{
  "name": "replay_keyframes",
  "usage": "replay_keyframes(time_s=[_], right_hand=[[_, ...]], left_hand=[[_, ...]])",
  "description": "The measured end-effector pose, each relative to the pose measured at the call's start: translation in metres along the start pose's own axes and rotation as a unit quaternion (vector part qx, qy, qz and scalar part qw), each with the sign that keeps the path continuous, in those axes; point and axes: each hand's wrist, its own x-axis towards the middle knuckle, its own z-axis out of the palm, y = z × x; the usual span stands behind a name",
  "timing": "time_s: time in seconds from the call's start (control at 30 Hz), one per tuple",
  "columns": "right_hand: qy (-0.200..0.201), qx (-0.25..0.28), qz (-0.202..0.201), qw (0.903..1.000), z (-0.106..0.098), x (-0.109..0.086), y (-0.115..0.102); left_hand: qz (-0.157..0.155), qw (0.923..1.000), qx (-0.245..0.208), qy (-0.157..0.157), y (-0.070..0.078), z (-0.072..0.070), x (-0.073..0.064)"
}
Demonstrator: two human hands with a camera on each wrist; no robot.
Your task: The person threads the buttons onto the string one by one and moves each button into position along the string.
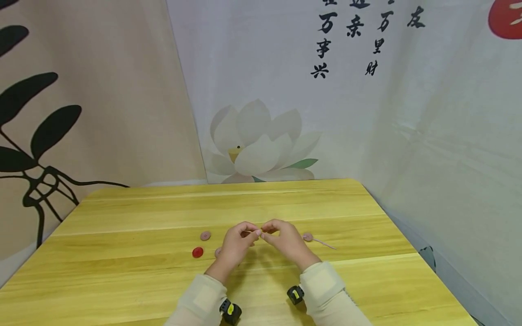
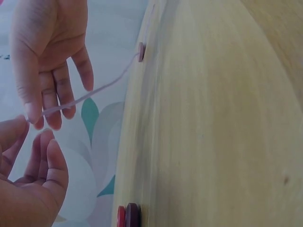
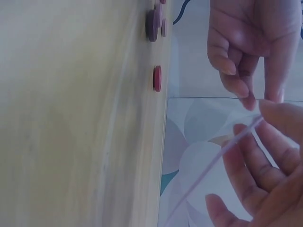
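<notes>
Above the middle of the table, my left hand (image 1: 236, 243) and right hand (image 1: 288, 240) meet at thumb and fingertips. The right hand pinches a thin pale lilac cord (image 2: 102, 88), and the left fingertips pinch at its end. Whatever else lies between the fingertips is too small to tell. From the right hand the cord runs down to a pinkish button (image 1: 307, 237) on the table, and a loose tail extends beyond it. Left of the left hand lie a red button (image 1: 197, 252) and a dusty pink button (image 1: 205, 235). Another pink button (image 1: 218, 251) is partly hidden behind that hand.
The yellow wooden table (image 1: 122, 280) ends at a back edge before a printed cloth (image 1: 261, 68) with a lotus. A dark purple button (image 3: 151, 26) stands out among the grouped buttons in the right wrist view. Black devices (image 1: 231, 312) sit on both wrists.
</notes>
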Motion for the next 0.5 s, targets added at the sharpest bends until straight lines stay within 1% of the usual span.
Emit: replay_keyframes(time_s=[0.13,0.2,0.3,0.37,0.43,0.5], right_hand=[[-0.003,0.007,0.0,1.0,0.0015,-0.0003,-0.0001],[-0.003,0.006,0.001,1.0,0.0022,0.0002,0.0009],[-0.003,0.005,0.005,1.0,0.0028,0.0009,0.0022],[-0.002,0.005,0.006,1.0,0.0025,0.0009,0.0021],[-0.003,0.005,0.004,1.0,0.002,0.0005,0.0014],[-0.003,0.004,0.003,1.0,0.0013,-0.0001,0.0006]], left_hand=[[0.002,1.0,-0.005,-0.006,-0.0004,0.0002,-0.0003],[0.005,0.9999,-0.004,-0.009,0.0087,-0.0003,-0.0053],[0.01,0.9999,-0.008,-0.011,0.009,0.0002,-0.0054],[0.007,0.9999,-0.003,-0.01,0.009,0.0005,-0.0048],[0.003,1.0,0.0,-0.008,0.0002,0.0011,0.0],[0.0,1.0,0.003,-0.006,0.0009,0.0003,0.0001]])
